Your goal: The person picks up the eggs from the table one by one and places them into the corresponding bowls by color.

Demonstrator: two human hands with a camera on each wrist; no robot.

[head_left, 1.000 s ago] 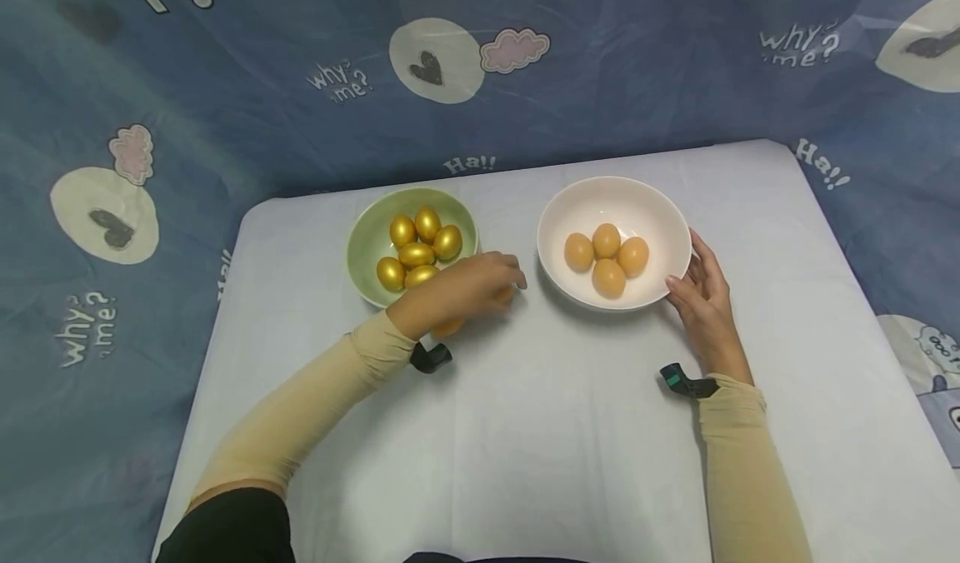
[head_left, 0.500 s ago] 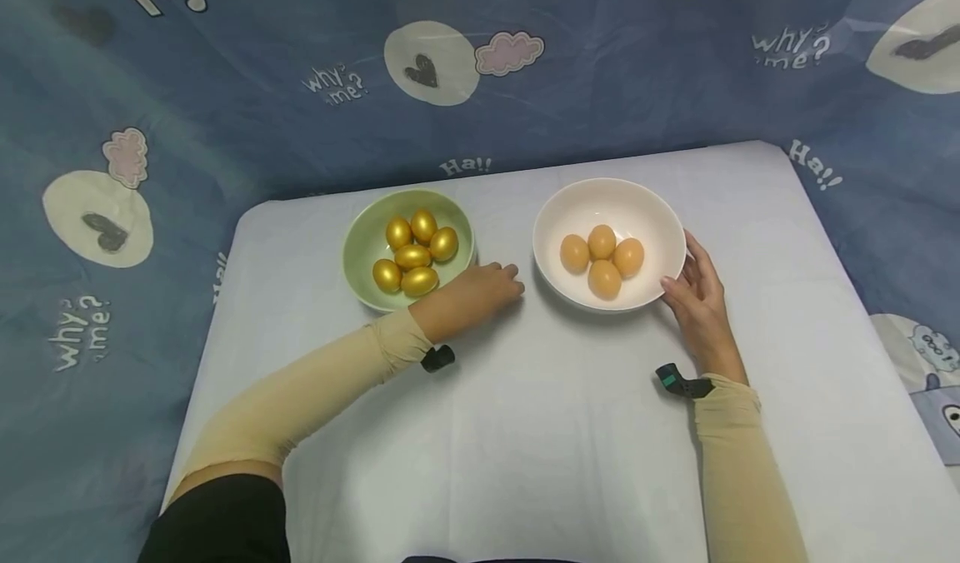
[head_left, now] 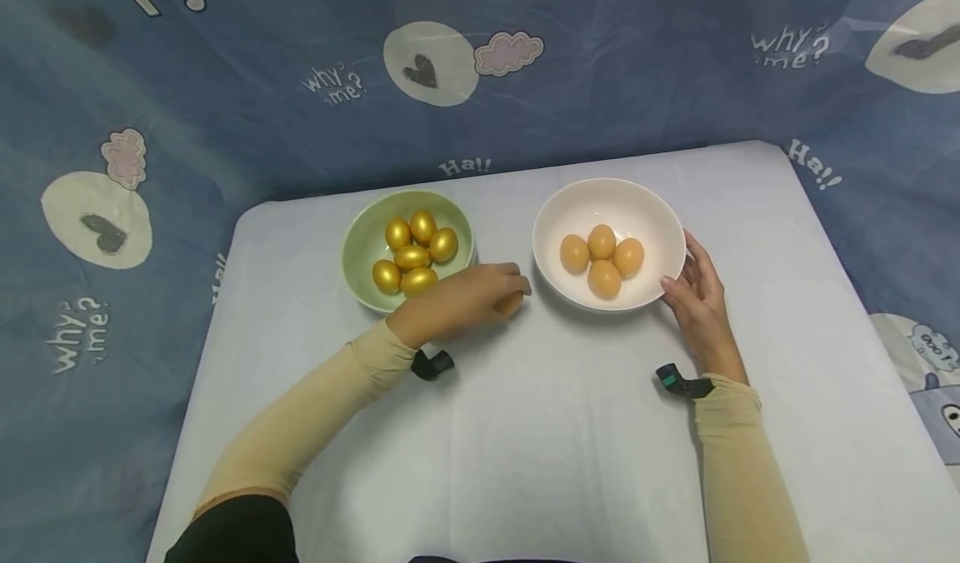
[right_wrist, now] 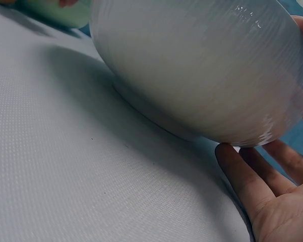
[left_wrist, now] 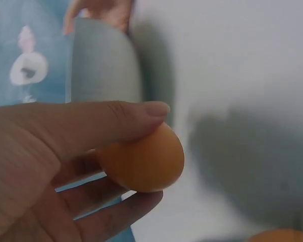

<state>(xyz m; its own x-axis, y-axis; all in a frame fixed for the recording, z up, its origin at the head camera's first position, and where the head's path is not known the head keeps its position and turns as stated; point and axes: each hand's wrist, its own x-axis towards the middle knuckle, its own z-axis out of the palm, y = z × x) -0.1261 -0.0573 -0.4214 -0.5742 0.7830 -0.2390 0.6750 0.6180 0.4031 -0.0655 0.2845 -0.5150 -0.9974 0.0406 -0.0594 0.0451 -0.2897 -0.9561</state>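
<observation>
My left hand (head_left: pixel 468 295) is between the two bowls, just right of the green bowl (head_left: pixel 354 251). Thumb and fingers pinch a brown egg (left_wrist: pixel 148 159), seen close up in the left wrist view; the hand mostly covers it from above. Part of another brown egg (left_wrist: pixel 282 236) shows at that view's bottom edge. My right hand (head_left: pixel 697 305) grips the right side of the white bowl (head_left: pixel 660 213), thumb at the rim and fingers against the outer wall. Inside the white bowl lie several brown eggs (head_left: pixel 604 280). Several shiny gold eggs (head_left: pixel 412 257) lie in the green bowl.
A white cloth (head_left: pixel 540 430) covers the table, and both bowls stand toward its back edge. Behind it hangs a blue printed curtain (head_left: pixel 600 63). A small dark wrist camera (head_left: pixel 432 366) sticks out below the left wrist, another one (head_left: pixel 684 381) at the right wrist.
My left hand turns one way and back over the same spot beside the green bowl; half a second ago no egg showed under it, now one does. The right hand keeps its hold.
</observation>
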